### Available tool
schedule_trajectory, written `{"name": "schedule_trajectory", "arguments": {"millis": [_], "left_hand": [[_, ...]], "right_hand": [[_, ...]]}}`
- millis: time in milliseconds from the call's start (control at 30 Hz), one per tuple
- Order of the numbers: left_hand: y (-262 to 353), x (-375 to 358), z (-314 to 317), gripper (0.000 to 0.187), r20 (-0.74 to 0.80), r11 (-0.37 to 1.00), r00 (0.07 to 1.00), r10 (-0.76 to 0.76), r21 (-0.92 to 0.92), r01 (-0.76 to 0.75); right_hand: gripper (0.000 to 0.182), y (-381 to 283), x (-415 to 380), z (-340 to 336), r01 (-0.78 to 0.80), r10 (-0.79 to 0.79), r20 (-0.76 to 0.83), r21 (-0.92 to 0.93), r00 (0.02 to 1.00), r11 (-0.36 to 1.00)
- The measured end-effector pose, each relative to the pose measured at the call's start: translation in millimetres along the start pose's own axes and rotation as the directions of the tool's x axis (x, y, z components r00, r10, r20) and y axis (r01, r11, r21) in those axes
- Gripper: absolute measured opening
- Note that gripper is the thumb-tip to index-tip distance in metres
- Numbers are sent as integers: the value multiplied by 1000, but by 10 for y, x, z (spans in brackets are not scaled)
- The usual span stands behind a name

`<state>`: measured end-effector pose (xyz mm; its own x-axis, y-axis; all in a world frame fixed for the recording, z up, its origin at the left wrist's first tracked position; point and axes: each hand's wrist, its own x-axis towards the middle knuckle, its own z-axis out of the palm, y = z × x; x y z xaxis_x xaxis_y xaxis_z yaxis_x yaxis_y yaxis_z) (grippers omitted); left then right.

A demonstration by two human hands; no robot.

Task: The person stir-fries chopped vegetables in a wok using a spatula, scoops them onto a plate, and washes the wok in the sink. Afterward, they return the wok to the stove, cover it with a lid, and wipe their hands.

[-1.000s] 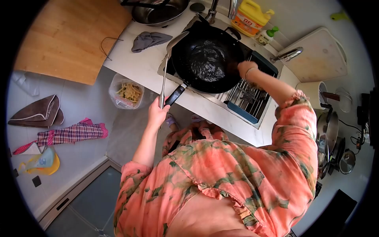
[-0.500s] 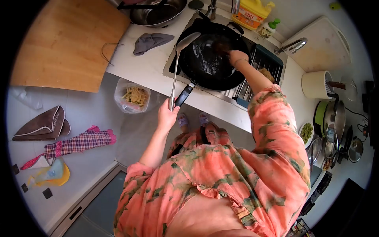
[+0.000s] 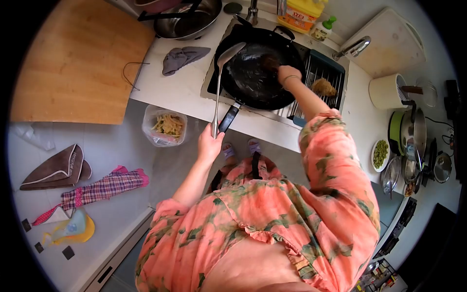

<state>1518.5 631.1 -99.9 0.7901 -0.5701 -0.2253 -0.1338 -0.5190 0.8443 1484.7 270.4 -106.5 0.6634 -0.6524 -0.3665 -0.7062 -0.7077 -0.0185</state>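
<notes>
Step in hand, by my reading: scouring the inside of the black wok (image 3: 249,80), which sat at the back of the white surface (image 3: 170,88), overlapping the near edge of the slatted rack (image 3: 327,58). Wet sheen showed on its inner floor.

Right grip (image 3: 289,77): down inside the wok at its right side, fingers bunched on a dark brown tool (image 3: 270,63), probably a scrubber; its shape was lost against the black metal.

Left grip (image 3: 210,144): clamped on the metal ladle (image 3: 230,54), up against the end of the wok handle (image 3: 228,118). Could not tell how firmly it held that handle too. Ladle's head lay over the wok's left rim.

Next stroke, I judged, called for a steady handle on the left and even pressure on the right, round the curved wall; a careless push might tip the wok or knock the ladle inward. Tan clump (image 3: 324,87) rested on the rack, untouched.
</notes>
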Motion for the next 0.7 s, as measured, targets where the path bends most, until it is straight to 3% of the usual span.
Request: {"name": "schedule_trajectory", "arguments": {"millis": [100, 233, 300, 367, 467, 567, 700], "left_hand": [[4, 10, 10, 32, -16, 998, 1000, 4, -69, -5], [-8, 21, 18, 29, -13, 998, 1000, -2, -56, 1], [-32, 59, -1, 29, -18, 999, 1000, -11, -37, 10], [-34, 78, -7, 40, 12, 996, 997, -77, -43, 77], [-79, 75, 24, 39, -9, 994, 997, -71, -82, 70], [-32, 72, 23, 30, -15, 997, 1000, -16, -80, 15], [-50, 91, 16, 16, 2, 998, 1000, -14, -56, 14]], "right_hand": [[25, 208, -443, 145, 44, -45, 75, 9, 996, 999], [24, -189, -714, 229, 187, -197, 71, 129, 978, 974], [25, -219, -408, 234, 165, -162, -29, 155, 986, 974], [22, -96, -226, 115, 4, -7, 20, 110, 1000, 994], [24, 152, -401, 158, -63, 54, 90, 107, 994, 992], [27, -2, -633, 336, 123, -151, 125, 203, 981, 971], [25, -128, -356, 191, 108, -122, 25, 312, 992, 944]]}}
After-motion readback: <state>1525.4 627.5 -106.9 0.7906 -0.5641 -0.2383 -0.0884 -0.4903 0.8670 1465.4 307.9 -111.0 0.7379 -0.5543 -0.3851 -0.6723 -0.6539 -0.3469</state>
